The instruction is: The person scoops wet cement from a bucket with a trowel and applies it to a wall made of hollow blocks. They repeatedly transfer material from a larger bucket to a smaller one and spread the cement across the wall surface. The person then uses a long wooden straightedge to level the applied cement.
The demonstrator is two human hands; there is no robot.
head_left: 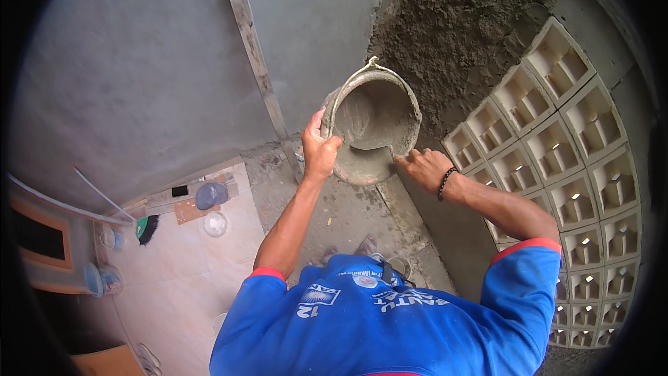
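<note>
A mortar-smeared bucket [379, 108] with a rope-like handle is tipped so that its mouth faces me. My left hand [321, 150] grips its left rim, thumb toward the front and fingers round the outside. At the lower right rim, my right hand [426, 170] is closed round the handle of a trowel, most of which its fingers hide. The grey trowel blade [369, 161] reaches into the bucket, where wet mortar coats the inner wall. Behind the bucket, rough dark mortar [459, 35] covers part of the wall.
Pale ventilation blocks [557, 146] form a grid on the right. A wooden batten [252, 45] leans against the smooth grey wall on the left. On the tiled floor lie a cap [211, 196], a broom head [147, 229] and a round whitish container [215, 223].
</note>
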